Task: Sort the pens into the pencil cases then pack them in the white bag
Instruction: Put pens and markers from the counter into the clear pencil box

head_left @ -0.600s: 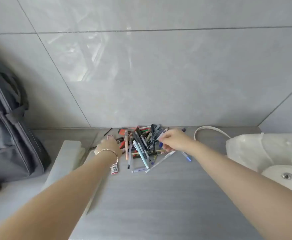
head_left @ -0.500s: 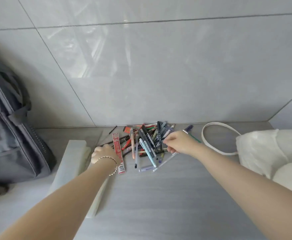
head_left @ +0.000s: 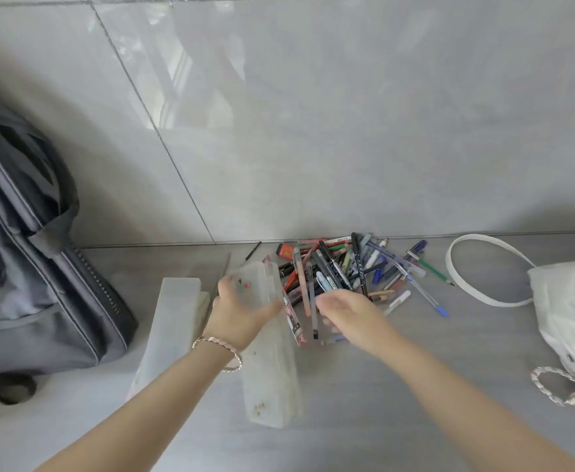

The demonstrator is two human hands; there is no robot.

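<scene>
Item one: pencil case (head_left: 270, 366), a long frosted, translucent box, lying lengthwise on the grey surface (head_left: 347, 430) at mid-view, its far end pointing toward 12 o'clock. The left hand (head_left: 241, 310) is gripping it across the far half, thumb on the 3 o'clock edge and fingers curling round the 9 o'clock edge; a bracelet (head_left: 217, 349) is sitting at the wrist. Item two: second pencil case (head_left: 170, 328), same make, lying just beside the first at its 9 o'clock. Item three: pens (head_left: 344, 267), a mixed heap against the wall at 12 o'clock of the hands, several spilling toward 3 o'clock. The right hand (head_left: 344, 308) is hovering over the near edge of the heap, fingers lying fairly straight and nothing plainly held (the hand is blurred). Item four: white bag (head_left: 572, 301), slumped at 3 o'clock, well apart from the cases. Item five: grey backpack (head_left: 30, 284), leaning at 9 o'clock. Handling, as judged: the case is looking light, stiff and smooth, so likely slippery; a hold across its narrow width near the middle should be steadying it best. The pens are looking light and prone to rolling, best taken mid-barrel in small bunches. The bag is looking limp, so its mouth will likely be needing a hand to keep it open.
</scene>
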